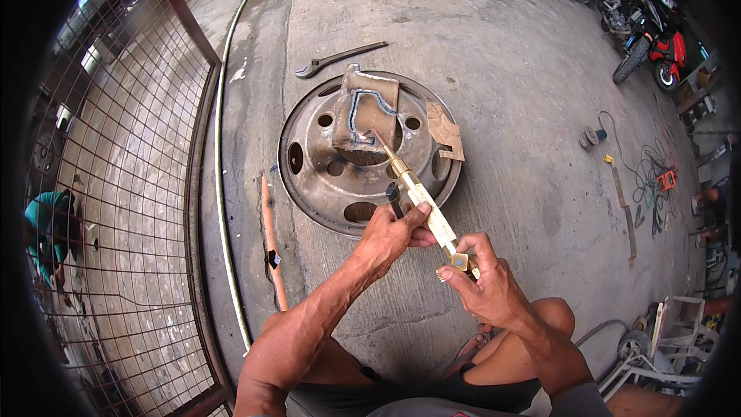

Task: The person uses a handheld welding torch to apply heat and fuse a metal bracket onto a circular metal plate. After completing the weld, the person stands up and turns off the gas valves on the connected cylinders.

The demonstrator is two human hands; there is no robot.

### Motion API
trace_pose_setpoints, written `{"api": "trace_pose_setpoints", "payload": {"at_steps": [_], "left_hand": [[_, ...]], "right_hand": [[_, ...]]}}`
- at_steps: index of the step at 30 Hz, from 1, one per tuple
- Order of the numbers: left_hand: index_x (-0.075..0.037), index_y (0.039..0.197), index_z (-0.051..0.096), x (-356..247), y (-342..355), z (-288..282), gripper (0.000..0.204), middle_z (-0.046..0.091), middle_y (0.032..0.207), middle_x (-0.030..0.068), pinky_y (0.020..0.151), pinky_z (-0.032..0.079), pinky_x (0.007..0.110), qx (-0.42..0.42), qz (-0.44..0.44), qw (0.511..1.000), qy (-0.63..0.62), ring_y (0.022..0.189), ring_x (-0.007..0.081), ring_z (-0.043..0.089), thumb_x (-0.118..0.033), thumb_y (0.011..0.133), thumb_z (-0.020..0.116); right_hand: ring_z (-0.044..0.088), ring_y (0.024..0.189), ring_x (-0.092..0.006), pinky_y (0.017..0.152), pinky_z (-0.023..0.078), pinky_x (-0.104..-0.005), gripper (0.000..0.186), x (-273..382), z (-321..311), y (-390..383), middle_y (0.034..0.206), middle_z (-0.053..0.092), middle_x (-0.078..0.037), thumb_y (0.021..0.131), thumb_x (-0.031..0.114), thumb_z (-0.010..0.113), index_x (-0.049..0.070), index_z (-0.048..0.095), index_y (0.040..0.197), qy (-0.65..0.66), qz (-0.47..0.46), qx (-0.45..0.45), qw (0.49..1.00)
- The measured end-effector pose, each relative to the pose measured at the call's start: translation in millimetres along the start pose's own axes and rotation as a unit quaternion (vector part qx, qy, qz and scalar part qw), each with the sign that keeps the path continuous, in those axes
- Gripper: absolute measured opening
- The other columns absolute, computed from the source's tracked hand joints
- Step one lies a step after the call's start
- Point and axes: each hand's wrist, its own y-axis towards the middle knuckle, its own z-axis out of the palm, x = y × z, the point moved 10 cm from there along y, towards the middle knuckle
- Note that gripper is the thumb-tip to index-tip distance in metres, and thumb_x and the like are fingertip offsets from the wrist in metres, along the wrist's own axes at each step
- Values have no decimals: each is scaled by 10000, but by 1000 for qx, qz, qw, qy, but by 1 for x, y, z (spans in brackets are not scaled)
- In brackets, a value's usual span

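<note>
My left hand (397, 232) is closed round a brass torch (424, 208); a short dark rod or handle (394, 197) stands up beside it. My right hand (490, 289) grips the torch's rear, with fingers at the valve knob. The torch's tip points at a rusty bent steel piece (367, 104) with a dark and whitish outline on it, near its lower part. The piece rests on a round steel wheel rim (299, 123). A cut brown cardboard piece (445, 130) lies on the rim's right side, and an adjustable wrench (340, 56) beyond the rim.
A mesh fence (139, 154) runs along the left, with a person in teal (50, 224) behind it. An orange pipe (270, 239) lies left of the rim. Motorbikes (656, 46), cables (648, 177), an orange tool (667, 180) and white metal frames (675, 320) are on the right.
</note>
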Motion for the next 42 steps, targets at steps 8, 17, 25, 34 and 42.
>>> {"api": "trace_pose_setpoints", "payload": {"at_steps": [8, 17, 25, 34, 42], "left_hand": [[75, 1159, 663, -2, -1, -1, 413, 744, 1007, 196, 816, 637, 356, 2, 5, 1000, -9, 874, 237, 755, -325, 1080, 604], [81, 1154, 668, -3, -1, -2, 429, 745, 996, 199, 816, 640, 361, -5, 4, 1000, -7, 869, 243, 757, -337, 1077, 606], [101, 1164, 672, -3, -1, -4, 443, 746, 991, 215, 818, 646, 370, -9, 8, 1000, -8, 865, 259, 762, -329, 1073, 611], [90, 1163, 665, -1, 1, -3, 418, 748, 1006, 187, 766, 638, 332, -3, 13, 1000, -14, 876, 227, 762, -314, 1087, 590], [87, 1181, 659, -1, 1, -4, 420, 742, 1012, 207, 809, 642, 363, -1, 11, 1000, -16, 873, 255, 760, -316, 1070, 619]], "right_hand": [[717, 689, -251, 605, 551, -416, 421, -1, 2, 1, 783, 666, -139, 1012, 278, 710, 87, 400, 1222, -5, 20, 7, 1000], [703, 683, -209, 587, 543, -390, 415, 1, 2, 2, 773, 652, -121, 1012, 252, 712, 86, 398, 1228, -1, -4, 3, 1000], [689, 684, -186, 576, 533, -374, 403, 2, 3, 3, 773, 645, -104, 1013, 256, 710, 87, 407, 1219, 6, -4, 5, 1000], [699, 675, -227, 586, 538, -398, 415, 1, 2, 2, 786, 655, -119, 1008, 272, 715, 89, 414, 1226, -4, -9, -6, 1000], [697, 677, -220, 583, 535, -398, 406, 1, 3, 3, 780, 652, -120, 1010, 264, 713, 92, 414, 1224, -6, -14, -4, 1000]]}}
